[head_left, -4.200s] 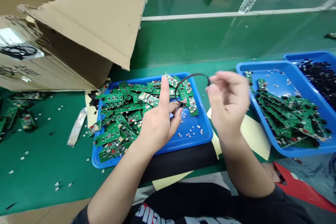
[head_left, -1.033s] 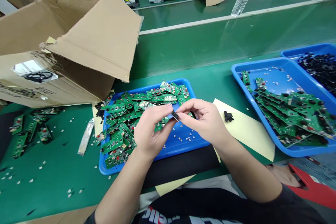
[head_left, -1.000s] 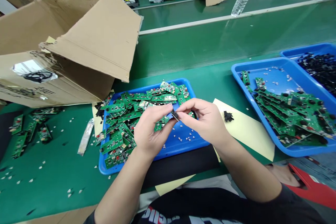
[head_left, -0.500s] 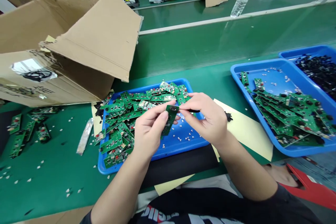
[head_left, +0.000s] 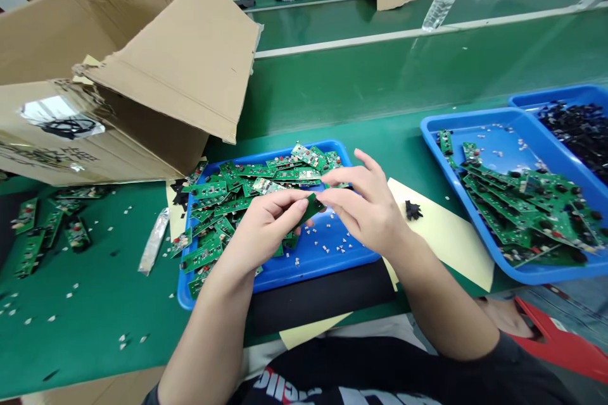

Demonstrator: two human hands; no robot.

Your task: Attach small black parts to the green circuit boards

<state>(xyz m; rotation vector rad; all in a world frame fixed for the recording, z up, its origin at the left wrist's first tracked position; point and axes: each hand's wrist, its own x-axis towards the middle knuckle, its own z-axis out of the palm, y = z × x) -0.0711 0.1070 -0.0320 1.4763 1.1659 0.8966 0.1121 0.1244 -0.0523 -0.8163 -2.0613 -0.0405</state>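
Head view, left hand [head_left: 268, 221] pinching green circuit board [head_left: 311, 207], right hand [head_left: 363, 205] half open.

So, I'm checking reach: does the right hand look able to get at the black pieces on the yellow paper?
Probably yes: the black pieces lie uncovered beside the right hand, whose fingers are at the circuit board.

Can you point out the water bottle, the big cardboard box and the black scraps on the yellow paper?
Bottle [head_left: 445, 1]: head view, its clear side.
Cardboard box [head_left: 185, 54]: head view, its raised flap.
Black scraps [head_left: 413, 209]: head view, middle of the clump.
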